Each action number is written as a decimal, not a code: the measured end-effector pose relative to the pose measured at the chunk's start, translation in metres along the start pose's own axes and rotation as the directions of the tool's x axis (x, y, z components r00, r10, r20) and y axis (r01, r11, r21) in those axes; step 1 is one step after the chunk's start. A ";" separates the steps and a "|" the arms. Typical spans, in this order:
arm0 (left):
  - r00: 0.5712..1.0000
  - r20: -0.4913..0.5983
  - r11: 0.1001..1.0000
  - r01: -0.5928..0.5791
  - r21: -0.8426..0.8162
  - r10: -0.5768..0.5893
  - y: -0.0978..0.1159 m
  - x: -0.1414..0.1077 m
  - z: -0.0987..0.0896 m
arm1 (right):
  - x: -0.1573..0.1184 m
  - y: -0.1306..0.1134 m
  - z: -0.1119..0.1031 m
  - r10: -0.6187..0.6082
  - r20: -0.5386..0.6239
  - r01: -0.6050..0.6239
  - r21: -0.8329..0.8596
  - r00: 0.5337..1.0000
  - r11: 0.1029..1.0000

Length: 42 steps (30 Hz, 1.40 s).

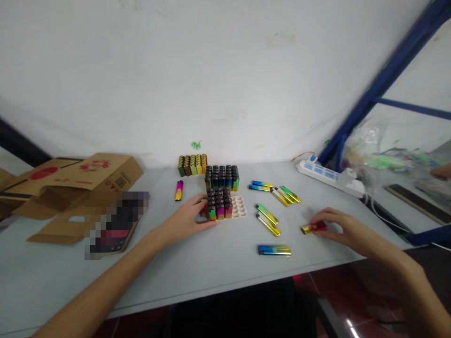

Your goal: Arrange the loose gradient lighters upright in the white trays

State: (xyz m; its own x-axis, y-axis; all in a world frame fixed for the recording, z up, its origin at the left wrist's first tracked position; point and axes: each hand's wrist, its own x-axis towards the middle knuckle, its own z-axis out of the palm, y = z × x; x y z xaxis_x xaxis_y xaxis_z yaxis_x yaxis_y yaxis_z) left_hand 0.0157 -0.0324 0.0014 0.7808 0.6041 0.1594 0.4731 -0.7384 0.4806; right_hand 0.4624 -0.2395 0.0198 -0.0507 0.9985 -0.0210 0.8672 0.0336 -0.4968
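Observation:
My left hand (pixel 190 218) is curled against the left side of a white pocketed tray (pixel 240 207), thumb at the front corner. Black-topped lighters (pixel 220 204) with colourful bodies stand upright in the tray's left part, and round pockets show at its right. At the right, my right hand (pixel 333 225) pinches a red-and-gold lighter (pixel 313 228) close to the tabletop. Between the hands lie several loose lighters: a blue-and-gold lighter (pixel 275 250) in front, two green and yellow ones (pixel 268 220) behind it, and others (pixel 284 195) farther back.
Behind the tray stand a block of black-topped lighters (pixel 221 177) and a gold-topped block (pixel 192 165). A pink-and-yellow lighter (pixel 179 190) lies left. An open cardboard box (pixel 88 173) and a partly pixelated phone-like object (pixel 118 230) are farther left; a power strip (pixel 329 176) is at right.

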 end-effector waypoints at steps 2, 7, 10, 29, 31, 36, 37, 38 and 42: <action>1.000 0.004 1.000 -0.001 0.001 0.001 0.000 0.000 0.000 | 0.009 -0.007 0.005 0.019 0.031 -0.020 0.040 0.999 0.999; 1.000 0.010 1.000 0.006 0.021 -0.006 0.000 -0.001 -0.002 | 0.035 -0.030 0.010 0.034 -0.042 -0.027 0.146 0.999 0.989; 1.000 0.000 1.000 -0.006 0.012 0.006 0.001 -0.001 -0.002 | 0.050 -0.042 0.011 0.009 -0.102 0.011 0.198 0.995 0.980; 1.000 0.018 0.999 0.008 0.034 -0.009 0.001 -0.005 -0.001 | 0.163 -0.119 0.035 -0.258 -0.026 0.138 0.894 0.966 0.426; 1.000 0.016 1.000 0.003 0.028 -0.004 0.002 -0.005 -0.001 | 0.167 -0.119 0.044 -0.255 -0.046 0.158 0.885 0.966 0.439; 1.000 0.003 1.000 -0.006 0.029 0.006 0.004 -0.003 -0.002 | 0.164 -0.121 0.057 -0.197 -0.070 0.136 0.927 0.978 0.349; 1.000 0.006 0.999 -0.004 0.034 0.003 0.004 -0.003 -0.002 | 0.162 -0.122 0.058 -0.186 -0.062 0.122 0.936 0.981 0.331; 1.000 0.009 0.999 0.000 0.038 0.000 0.004 -0.003 -0.002 | 0.161 -0.123 0.059 -0.174 -0.056 0.110 0.942 0.983 0.318; 1.000 0.022 0.999 0.010 0.040 -0.011 0.003 -0.004 -0.003 | 0.160 -0.126 0.062 -0.102 -0.034 0.066 0.944 0.994 0.322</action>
State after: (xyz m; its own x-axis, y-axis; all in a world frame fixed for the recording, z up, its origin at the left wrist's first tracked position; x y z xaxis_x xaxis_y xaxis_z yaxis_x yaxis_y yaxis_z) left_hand 0.0134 -0.0361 0.0044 0.7845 0.6051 0.1354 0.4967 -0.7439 0.4470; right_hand 0.3141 -0.0864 0.0255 -0.1217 0.9908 0.0596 -0.1918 0.0354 -0.9808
